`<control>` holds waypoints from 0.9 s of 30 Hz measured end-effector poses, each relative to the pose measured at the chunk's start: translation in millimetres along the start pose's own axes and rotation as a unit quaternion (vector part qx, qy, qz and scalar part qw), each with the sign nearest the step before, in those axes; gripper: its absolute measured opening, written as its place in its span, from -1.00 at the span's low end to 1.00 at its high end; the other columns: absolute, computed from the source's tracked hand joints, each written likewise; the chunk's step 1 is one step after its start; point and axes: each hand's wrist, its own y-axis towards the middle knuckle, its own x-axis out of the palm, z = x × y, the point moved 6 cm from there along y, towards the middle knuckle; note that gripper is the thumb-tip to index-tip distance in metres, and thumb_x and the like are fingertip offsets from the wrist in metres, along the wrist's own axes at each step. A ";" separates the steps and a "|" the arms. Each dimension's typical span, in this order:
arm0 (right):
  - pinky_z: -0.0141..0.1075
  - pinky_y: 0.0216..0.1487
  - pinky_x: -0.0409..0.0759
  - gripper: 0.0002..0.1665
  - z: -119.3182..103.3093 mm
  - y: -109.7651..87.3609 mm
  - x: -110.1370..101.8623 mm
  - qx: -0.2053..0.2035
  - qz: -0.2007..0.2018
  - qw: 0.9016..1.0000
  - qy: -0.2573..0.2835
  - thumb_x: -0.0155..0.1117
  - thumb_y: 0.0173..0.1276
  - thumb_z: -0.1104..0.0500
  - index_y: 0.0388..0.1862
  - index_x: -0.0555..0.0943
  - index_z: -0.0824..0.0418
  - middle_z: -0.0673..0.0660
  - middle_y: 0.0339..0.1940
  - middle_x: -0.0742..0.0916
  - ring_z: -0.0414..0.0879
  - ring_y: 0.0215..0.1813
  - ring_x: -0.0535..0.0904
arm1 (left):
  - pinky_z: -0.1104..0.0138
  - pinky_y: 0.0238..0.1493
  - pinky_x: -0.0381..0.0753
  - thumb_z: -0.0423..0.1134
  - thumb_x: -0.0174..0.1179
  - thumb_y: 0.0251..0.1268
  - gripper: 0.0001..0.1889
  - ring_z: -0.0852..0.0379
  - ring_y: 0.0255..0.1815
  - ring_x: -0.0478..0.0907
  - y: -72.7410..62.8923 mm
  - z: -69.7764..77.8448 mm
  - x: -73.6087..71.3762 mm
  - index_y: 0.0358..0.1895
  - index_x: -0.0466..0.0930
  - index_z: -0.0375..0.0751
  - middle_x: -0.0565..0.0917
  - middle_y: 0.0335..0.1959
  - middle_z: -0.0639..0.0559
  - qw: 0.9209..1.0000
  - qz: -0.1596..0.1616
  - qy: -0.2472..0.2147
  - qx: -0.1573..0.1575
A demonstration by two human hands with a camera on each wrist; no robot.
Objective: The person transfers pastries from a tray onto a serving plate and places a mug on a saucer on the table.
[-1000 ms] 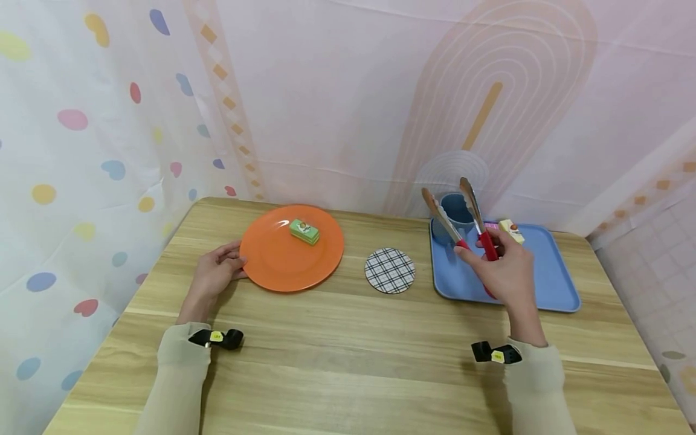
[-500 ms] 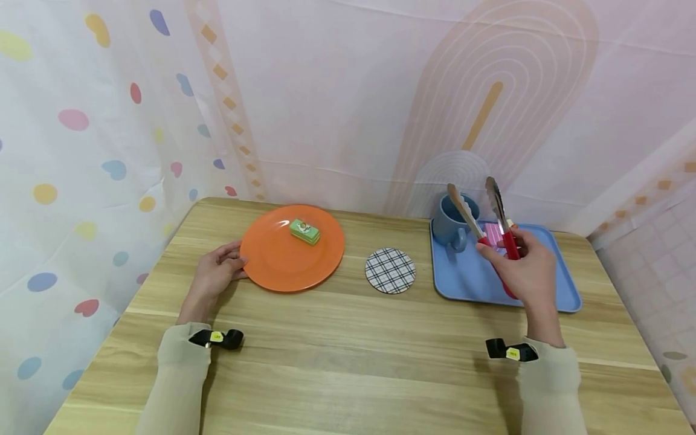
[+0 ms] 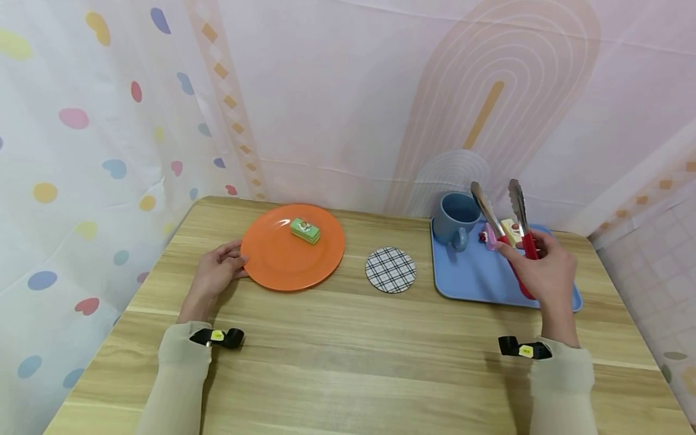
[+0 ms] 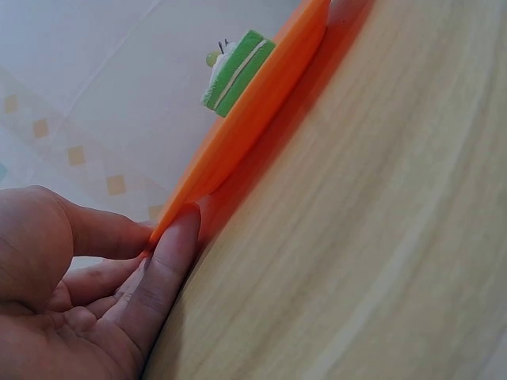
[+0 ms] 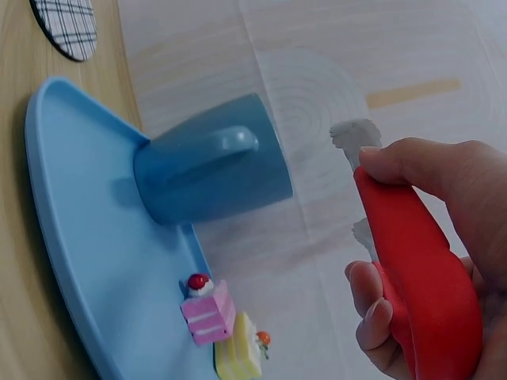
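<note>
My left hand (image 3: pixel 214 272) pinches the left rim of an orange plate (image 3: pixel 277 266), thumb on top and a finger beneath in the left wrist view. A green toy cake slice (image 3: pixel 305 231) sits on that plate. My right hand (image 3: pixel 544 269) holds tongs with red handles (image 5: pixel 420 277) and metal tips, spread apart with nothing between them. They hover over a blue tray (image 3: pixel 473 281). On the tray, a pink toy cake slice (image 5: pixel 210 315) and a yellow toy cake slice (image 5: pixel 238 352) lie side by side, partly behind the tongs in the head view.
A blue mug (image 3: pixel 455 220) stands upright at the tray's back left corner, handle toward me. Between plate and tray lies a round checked coaster (image 3: pixel 390 270). A patterned curtain (image 3: pixel 337 109) hangs behind the wooden table (image 3: pixel 348 362).
My right hand has moved right with the tongs, from in front of the mug to over the cake slices. My left hand and the plate have stayed put.
</note>
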 end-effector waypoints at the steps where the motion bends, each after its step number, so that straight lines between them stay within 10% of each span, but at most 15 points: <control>1: -0.42 -0.22 0.48 -0.08 1.7 0.8 -0.9 0.002 0.004 1.000 -0.001 0.43 0.27 -0.29 0.46 0.49 0.19 0.30 0.22 0.69 0.12 0.16 0.55 | 0.45 -0.09 0.79 -0.34 0.03 0.59 -0.43 0.40 -0.19 0.65 0.1 -0.2 0.0 0.59 0.20 -0.28 0.53 0.00 0.06 1.000 -0.001 -0.001 0.001; 27: -0.25 -0.16 0.52 0.06 55.5 15.7 -2.6 0.093 -0.020 0.995 -0.022 0.29 0.35 -0.37 0.54 0.35 0.34 0.43 0.33 0.56 0.26 0.30 0.41 | 0.47 -0.10 0.78 -0.34 0.03 0.60 -0.42 0.42 -0.21 0.65 -1.4 -0.1 -0.2 0.59 0.19 -0.29 0.54 -0.01 0.09 1.000 -0.002 0.003 -0.003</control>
